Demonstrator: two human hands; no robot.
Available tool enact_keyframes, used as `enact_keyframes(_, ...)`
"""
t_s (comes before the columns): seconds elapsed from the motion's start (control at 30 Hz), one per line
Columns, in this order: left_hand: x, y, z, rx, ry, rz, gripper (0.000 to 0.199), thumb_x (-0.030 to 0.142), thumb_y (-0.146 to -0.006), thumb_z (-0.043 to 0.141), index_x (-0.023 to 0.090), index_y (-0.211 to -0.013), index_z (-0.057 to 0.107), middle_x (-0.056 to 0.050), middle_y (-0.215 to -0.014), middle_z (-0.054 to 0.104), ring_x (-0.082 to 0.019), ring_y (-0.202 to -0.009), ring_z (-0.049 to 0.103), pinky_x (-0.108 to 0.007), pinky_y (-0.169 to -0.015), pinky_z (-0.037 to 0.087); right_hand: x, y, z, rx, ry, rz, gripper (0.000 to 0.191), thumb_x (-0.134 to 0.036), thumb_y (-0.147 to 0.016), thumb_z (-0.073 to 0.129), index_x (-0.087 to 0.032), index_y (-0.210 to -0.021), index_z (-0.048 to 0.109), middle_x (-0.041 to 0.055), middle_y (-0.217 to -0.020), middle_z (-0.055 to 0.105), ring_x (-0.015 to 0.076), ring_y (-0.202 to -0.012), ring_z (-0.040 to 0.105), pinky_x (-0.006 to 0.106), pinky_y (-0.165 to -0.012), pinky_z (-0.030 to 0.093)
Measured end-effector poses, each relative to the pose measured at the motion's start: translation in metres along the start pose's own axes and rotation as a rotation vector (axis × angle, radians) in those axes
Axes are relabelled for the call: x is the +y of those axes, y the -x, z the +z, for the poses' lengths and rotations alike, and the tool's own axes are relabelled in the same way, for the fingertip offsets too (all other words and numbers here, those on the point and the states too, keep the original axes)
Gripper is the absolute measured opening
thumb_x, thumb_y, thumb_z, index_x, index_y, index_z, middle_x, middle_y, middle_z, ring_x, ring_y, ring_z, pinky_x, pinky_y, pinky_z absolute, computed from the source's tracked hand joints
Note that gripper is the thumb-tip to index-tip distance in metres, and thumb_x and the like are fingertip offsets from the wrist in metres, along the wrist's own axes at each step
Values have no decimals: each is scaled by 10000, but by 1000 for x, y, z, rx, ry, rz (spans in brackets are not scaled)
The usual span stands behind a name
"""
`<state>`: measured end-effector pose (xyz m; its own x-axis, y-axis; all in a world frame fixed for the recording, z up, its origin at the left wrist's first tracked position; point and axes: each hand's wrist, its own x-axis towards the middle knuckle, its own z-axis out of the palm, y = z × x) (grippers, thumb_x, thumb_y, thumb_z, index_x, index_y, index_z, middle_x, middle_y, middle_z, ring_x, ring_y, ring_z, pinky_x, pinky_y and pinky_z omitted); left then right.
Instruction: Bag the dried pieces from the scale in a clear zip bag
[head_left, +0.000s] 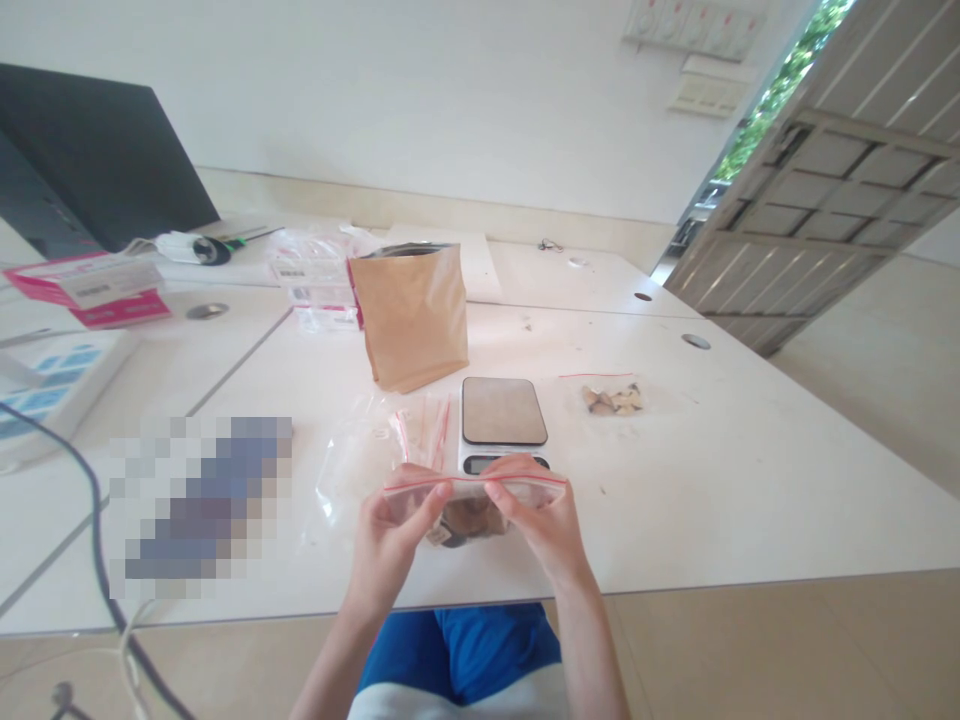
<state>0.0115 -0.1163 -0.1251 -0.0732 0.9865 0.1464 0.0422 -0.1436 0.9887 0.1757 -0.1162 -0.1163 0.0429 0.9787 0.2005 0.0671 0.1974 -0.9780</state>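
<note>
Both hands pinch the red zip edge of a clear zip bag near the front of the table. My left hand grips the left part of that edge, and my right hand has it a little right of the middle. Brown dried pieces, perhaps sliced mushrooms, lie in the lower part of the bag. Just beyond the hands stands a kitchen scale with a bare metal plate; its display is partly covered by my fingers. Flat zip bags with red edges lie left of the scale.
An open brown paper bag stands behind the scale. To the right lies a second zip bag with pale dried pieces. Plastic-wrapped packs, a pink box, a monitor, a cable and a blurred-out item are leftward.
</note>
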Motion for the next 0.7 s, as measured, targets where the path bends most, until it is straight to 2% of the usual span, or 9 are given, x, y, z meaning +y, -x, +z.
enact_keyframes(0.1, -1, 0, 3, -4, 34, -40, 235, 403, -743, 680, 174, -702, 711, -32, -689, 675, -160, -656, 616, -230, -591, 482, 1, -1, 0, 84, 78, -97, 78, -286, -746, 696, -215, -724, 720, 40, -776, 676, 209, -848, 620, 335, -788, 495)
enact_keyframes(0.2, 1, -2, 3, -63, 78, -78, 254, 419, -749, 668, 169, -728, 712, -30, -691, 675, -158, -656, 619, -228, -587, 479, 3, -1, -2, 110, 94, -114, 90, -288, -753, 692, -208, -718, 714, 43, -776, 668, 209, -828, 615, 337, -762, 497)
enact_keyframes(0.3, 4, -6, 2, -155, 76, -81, 233, 403, -719, 697, 172, -742, 719, -38, -712, 681, -162, -656, 624, -231, -575, 483, 5, -2, -6, 72, 88, -113, 98, -297, -763, 692, -209, -728, 716, 43, -763, 674, 210, -819, 611, 356, -782, 492)
enact_keyframes(0.4, 6, -7, 1, -171, 70, -68, 196, 372, -708, 712, 178, -727, 730, -52, -745, 704, -184, -714, 648, -249, -632, 511, 4, -2, -8, 4, 51, -121, 86, -294, -771, 692, -225, -731, 724, 34, -764, 695, 207, -854, 614, 368, -845, 478)
enact_keyframes(0.5, 5, -5, 4, -142, 100, -77, 190, 370, -735, 692, 186, -719, 738, -44, -736, 710, -179, -726, 658, -243, -658, 521, 3, -1, -9, -55, -26, -43, 91, -306, -761, 704, -221, -783, 732, 45, -861, 714, 213, -910, 633, 366, -864, 489)
enact_keyframes(0.63, 4, -3, 8, -119, 124, -79, 163, 356, -738, 699, 197, -724, 737, -24, -745, 711, -154, -704, 657, -212, -646, 524, 0, 0, -6, -102, -131, 131, 306, -321, -706, 751, -226, -994, 704, 52, -987, 719, 227, -932, 662, 352, -820, 528)
enact_keyframes(0.7, 5, -2, 9, -115, 113, -62, 159, 350, -739, 701, 196, -729, 739, -28, -749, 713, -158, -712, 659, -219, -660, 531, 0, -1, -3, -76, -123, 127, 237, -322, -713, 745, -211, -920, 713, 47, -936, 726, 219, -901, 670, 334, -806, 532)
